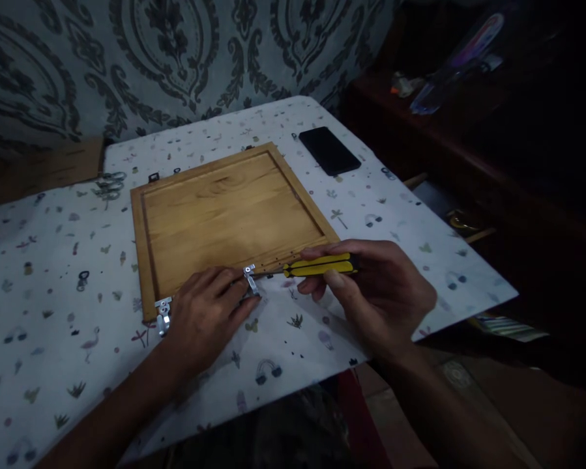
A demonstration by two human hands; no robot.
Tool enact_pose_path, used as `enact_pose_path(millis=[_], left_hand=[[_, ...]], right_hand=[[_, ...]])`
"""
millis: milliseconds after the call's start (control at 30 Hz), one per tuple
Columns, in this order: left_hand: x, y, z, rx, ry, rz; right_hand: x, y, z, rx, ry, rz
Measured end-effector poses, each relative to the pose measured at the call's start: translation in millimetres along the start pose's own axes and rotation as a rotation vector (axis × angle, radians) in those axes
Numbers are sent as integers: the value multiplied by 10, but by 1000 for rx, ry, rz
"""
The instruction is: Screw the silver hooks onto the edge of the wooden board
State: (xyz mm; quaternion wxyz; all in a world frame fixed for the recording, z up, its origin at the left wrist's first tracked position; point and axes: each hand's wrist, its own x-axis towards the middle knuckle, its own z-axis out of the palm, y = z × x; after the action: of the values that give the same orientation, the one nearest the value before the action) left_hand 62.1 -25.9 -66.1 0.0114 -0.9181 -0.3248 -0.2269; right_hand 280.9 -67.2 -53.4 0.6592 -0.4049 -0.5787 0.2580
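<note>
A framed wooden panel (224, 208) lies flat on the table, with small dark holes along its near edge. My right hand (375, 286) is closed round the yellow and black handle of a screwdriver (317, 264). The shaft points left, its tip at a metal hinge (250, 280) on the panel's near edge. My left hand (209, 312) rests over that edge, fingers and thumb closed about the hinge and partly hiding it. A second metal hinge (163, 315) sits at the panel's near left corner, just left of my left hand.
A black phone (329, 150) lies on the patterned tablecloth (400, 260) beyond the panel's right side. Cardboard (53, 168) lies at the far left by the patterned wall (185, 58). Dark furniture with a plastic-wrapped item (461, 62) stands on the right.
</note>
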Motion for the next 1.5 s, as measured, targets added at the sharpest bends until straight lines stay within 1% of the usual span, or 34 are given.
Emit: enact_pose_path(millis=[167,233,400,567,667,767,833,933,1033,1133,1233,1300,1367,1500], left_hand=[[12,5,-27,-8,-25,-7],[17,6,-35,-4,-33,-8],[0,6,-20,17,-23,-1],[-21,11,2,23,-44,-29],[-21,15,-7,7,-61,-29],[-19,24,-21,0,-68,-44],[-17,32,-28,-1,-86,-61],[-19,34,-30,4,-110,-67],[-26,28,-20,6,-99,-56],[-31,23,-4,-4,-89,-65],[-32,24,7,-1,-84,-73],[-32,22,11,3,-78,-67],[-32,18,12,3,-78,-62],[-35,7,12,-11,-106,-77]], right_hand=[[13,-39,-4,-20,-32,33],[51,-69,-2,-59,-66,54],[256,-104,66,-121,-212,63],[432,-76,155,-100,-327,-4],[503,-94,156,-96,-430,-1],[575,-125,149,-98,-493,9],[610,-136,162,-90,-492,23],[622,-132,206,-39,-459,90],[595,-115,238,22,-438,157],[574,-98,219,23,-444,176],[568,-87,176,8,-464,165],[558,-82,170,-18,-417,154],[536,-73,195,-48,-335,126],[468,-55,306,-83,-192,88]])
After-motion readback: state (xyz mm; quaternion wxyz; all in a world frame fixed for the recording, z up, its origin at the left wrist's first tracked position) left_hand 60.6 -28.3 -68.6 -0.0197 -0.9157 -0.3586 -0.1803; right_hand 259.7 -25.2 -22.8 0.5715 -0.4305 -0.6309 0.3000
